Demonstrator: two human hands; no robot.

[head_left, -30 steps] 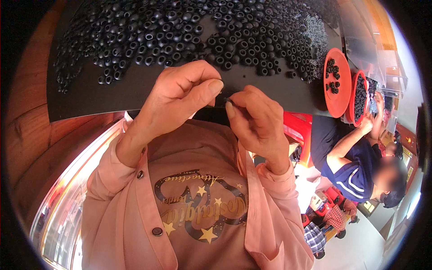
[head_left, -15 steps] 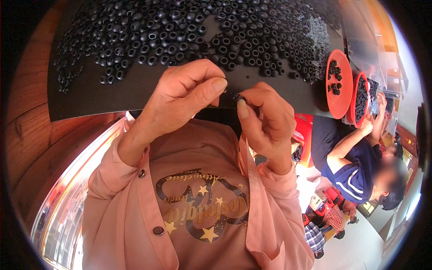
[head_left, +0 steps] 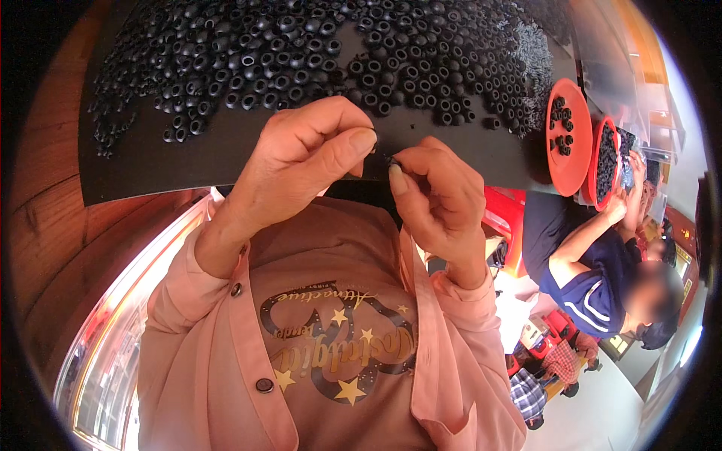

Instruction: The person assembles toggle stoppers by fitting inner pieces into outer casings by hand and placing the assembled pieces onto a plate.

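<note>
Both hands are raised over the near edge of a dark table mat (head_left: 158, 169), close together. My left hand (head_left: 312, 161) is closed, thumb pressed to the curled forefinger; what it holds, if anything, is hidden by the fingertips. My right hand (head_left: 444, 199) pinches a small black part (head_left: 393, 160) between thumb and forefinger, with only its tip showing. A narrow gap separates the two hands. Beyond them spreads a wide heap of black ring-shaped parts (head_left: 286, 60), with holes through their middles.
Small greyish pieces (head_left: 532, 64) lie at the heap's right end. An orange-red plate (head_left: 565, 177) holds several black parts; beside it stands a red bowl (head_left: 593, 192) full of black pieces. A co-worker in dark blue (head_left: 579, 278) sits at the right, arms reaching beyond the bowl.
My right hand has shifted slightly left, toward my left hand. My left hand has barely moved and both keep their pinch.
</note>
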